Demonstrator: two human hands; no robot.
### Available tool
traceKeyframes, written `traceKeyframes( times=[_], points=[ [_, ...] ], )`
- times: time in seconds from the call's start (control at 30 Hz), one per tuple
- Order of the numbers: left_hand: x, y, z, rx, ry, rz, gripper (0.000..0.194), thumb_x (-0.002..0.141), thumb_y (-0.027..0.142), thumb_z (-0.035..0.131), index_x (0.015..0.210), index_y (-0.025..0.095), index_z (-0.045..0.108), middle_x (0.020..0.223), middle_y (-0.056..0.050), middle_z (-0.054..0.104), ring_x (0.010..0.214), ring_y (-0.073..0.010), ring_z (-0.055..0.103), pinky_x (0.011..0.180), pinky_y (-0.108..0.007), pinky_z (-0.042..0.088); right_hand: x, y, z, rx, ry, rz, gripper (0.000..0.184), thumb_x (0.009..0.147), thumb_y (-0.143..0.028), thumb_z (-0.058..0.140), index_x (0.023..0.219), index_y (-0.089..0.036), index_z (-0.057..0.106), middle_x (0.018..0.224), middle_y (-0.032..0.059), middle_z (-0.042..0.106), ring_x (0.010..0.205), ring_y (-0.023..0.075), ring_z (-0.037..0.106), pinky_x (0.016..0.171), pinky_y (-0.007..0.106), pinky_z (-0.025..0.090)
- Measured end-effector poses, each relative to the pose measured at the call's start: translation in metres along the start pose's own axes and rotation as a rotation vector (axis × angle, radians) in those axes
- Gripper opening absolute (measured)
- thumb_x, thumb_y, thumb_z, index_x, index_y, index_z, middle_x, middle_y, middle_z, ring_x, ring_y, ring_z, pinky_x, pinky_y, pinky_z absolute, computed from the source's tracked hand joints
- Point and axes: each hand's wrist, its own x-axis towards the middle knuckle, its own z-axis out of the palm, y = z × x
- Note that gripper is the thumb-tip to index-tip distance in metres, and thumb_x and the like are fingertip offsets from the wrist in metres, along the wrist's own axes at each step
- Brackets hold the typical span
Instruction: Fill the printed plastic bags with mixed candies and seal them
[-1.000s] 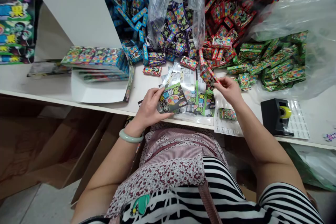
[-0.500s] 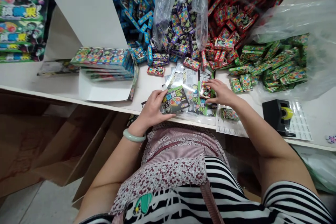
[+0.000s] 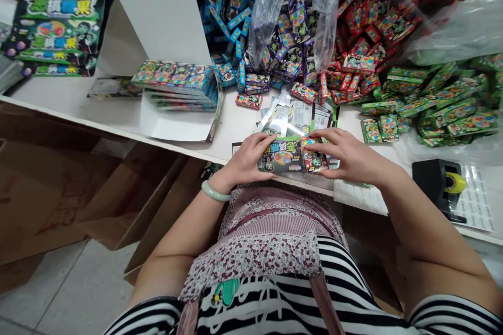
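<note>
My left hand grips a green printed pouch at the near edge of the white table. My right hand holds a small red box pressed against the pouch's right end. Under both hands lies a loose pile of flat clear-and-green pouches. Behind them are heaps of small boxes: blue, purple inside a clear bag, red and green.
A stack of flat printed cartons rests on a white sheet at left. Green display boxes stand far left. A black tape dispenser and a label sheet lie at right. Brown cardboard sits below the table.
My right hand brought the red box from near the red heap down and left to the pouch held by my left hand. The view shifted left.
</note>
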Motion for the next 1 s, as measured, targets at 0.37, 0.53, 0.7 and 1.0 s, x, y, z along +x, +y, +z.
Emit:
traceKeyframes(
  times=[0.37, 0.53, 0.7, 1.0],
  points=[
    [-0.001, 0.001, 0.003, -0.029, -0.012, 0.039, 0.104, 0.073, 0.057, 0.079, 0.156, 0.024, 0.027, 0.139, -0.017, 0.045, 0.129, -0.0371, 0.048, 0.108, -0.056, 0.046, -0.002, 0.0, -0.014, 0.008, -0.09, 0.006, 0.05, 0.085, -0.033, 0.069, 0.134, -0.027, 0.064, 0.14, 0.014, 0.059, 0.124, 0.0347, 0.056, 0.101, 0.056, 0.048],
    [0.0, 0.0, 0.002, -0.002, -0.004, 0.008, 0.106, 0.074, 0.059, 0.078, 0.158, 0.024, 0.022, 0.137, -0.017, 0.045, 0.127, -0.0368, 0.048, 0.107, -0.056, 0.047, -0.004, -0.003, -0.023, 0.077, -0.102, -0.01, 0.054, 0.088, -0.041, 0.068, 0.139, -0.026, 0.061, 0.142, 0.0144, 0.058, 0.126, 0.033, 0.056, 0.104, 0.053, 0.047],
    [0.001, 0.003, 0.002, -0.02, -0.023, 0.049, 0.106, 0.074, 0.06, 0.078, 0.157, 0.024, 0.023, 0.138, -0.017, 0.044, 0.129, -0.0372, 0.048, 0.108, -0.056, 0.047, 0.003, -0.001, -0.019, 0.004, -0.111, 0.026, 0.051, 0.084, -0.033, 0.07, 0.134, -0.023, 0.065, 0.138, 0.0159, 0.06, 0.124, 0.0353, 0.055, 0.102, 0.055, 0.048],
    [0.002, 0.004, 0.006, -0.016, -0.023, 0.037, 0.106, 0.072, 0.059, 0.079, 0.156, 0.024, 0.025, 0.139, -0.018, 0.044, 0.129, -0.0376, 0.048, 0.108, -0.056, 0.046, 0.001, -0.001, -0.023, -0.03, -0.119, 0.002, 0.051, 0.086, -0.034, 0.067, 0.136, -0.026, 0.063, 0.138, 0.0144, 0.06, 0.121, 0.0344, 0.057, 0.101, 0.055, 0.049]
  ],
)
